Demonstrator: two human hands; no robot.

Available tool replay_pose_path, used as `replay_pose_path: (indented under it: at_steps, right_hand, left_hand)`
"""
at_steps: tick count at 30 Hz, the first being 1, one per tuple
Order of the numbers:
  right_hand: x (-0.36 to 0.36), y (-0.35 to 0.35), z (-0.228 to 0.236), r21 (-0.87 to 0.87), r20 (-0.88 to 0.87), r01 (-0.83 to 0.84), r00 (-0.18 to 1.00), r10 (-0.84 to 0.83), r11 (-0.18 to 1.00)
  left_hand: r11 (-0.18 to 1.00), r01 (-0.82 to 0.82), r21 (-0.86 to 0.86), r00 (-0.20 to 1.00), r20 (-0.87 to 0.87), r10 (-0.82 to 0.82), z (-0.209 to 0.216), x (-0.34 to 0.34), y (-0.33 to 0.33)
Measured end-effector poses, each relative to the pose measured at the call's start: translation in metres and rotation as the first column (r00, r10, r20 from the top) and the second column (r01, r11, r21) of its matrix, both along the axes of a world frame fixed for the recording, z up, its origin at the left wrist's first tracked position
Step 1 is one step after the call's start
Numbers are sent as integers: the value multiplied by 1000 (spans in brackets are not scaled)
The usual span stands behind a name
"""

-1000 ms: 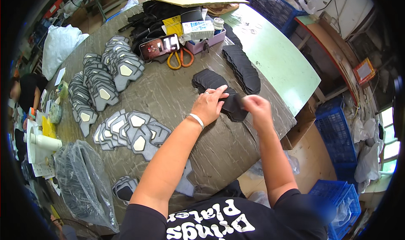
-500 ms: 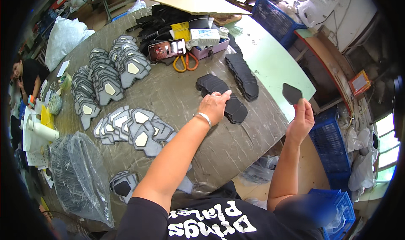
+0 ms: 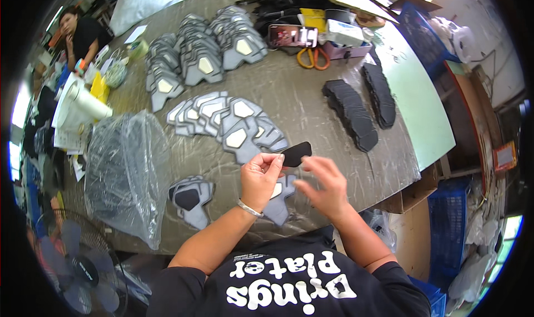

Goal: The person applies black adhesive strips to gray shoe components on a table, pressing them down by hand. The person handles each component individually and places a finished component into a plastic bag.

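Observation:
My left hand (image 3: 260, 179) pinches a black flat angular patch (image 3: 297, 154) over the near middle of the table. Close to the patch's right end, my right hand (image 3: 325, 186) has its thumb and fingers apart, with nothing visible between them. A grey shaped pad (image 3: 276, 210) with a pale inset lies below my hands, partly covered. Just beyond them, a fanned row of similar pads (image 3: 236, 139) curves leftward. Another grey pad with a black patch (image 3: 187, 199) on it rests to the left of my left forearm. Two overlapping rows of black patches (image 3: 351, 116) lie to the right.
Several rows of grey pads (image 3: 201, 66) lie at the far left. A phone (image 3: 292, 36), orange-handled scissors (image 3: 313, 59) and a lilac box (image 3: 347, 51) stand at the back. A clear plastic bag (image 3: 125, 178) and a fan (image 3: 80, 267) are at left. Another person (image 3: 86, 38) sits beyond.
My left hand has come back from the black patch rows toward me. My right hand has moved in from the right. The single black patch is now in my left hand. The view has shifted.

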State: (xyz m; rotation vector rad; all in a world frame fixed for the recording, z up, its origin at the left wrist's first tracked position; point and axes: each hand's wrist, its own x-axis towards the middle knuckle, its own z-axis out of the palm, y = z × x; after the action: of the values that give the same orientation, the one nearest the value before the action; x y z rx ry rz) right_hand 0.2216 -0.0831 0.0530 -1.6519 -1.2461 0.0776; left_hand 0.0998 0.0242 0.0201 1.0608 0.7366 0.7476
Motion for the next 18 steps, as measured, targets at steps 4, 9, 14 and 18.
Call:
replay_pose_path:
  at_steps: [4, 9, 14, 18]
  right_hand:
    - [16, 11, -3, -310, -366, -52, 928, -68, 949]
    - [30, 10, -2, -290, -829, -533, 555, 70, 795]
    - [28, 3, -15, -230, -857, -422, 515, 22, 877]
    - [18, -8, -24, -418, -794, -371, 593, -136, 829]
  left_hand:
    - [989, -22, 147, 995, -97, 37, -8, -34, 3]
    - [977, 137, -161, 990, 37, -133, -1, -57, 10]
    - [713, 142, 687, 938, -323, 124, 4, -72, 7]
    - [348, 472, 810, 839, -534, 104, -7, -104, -8]
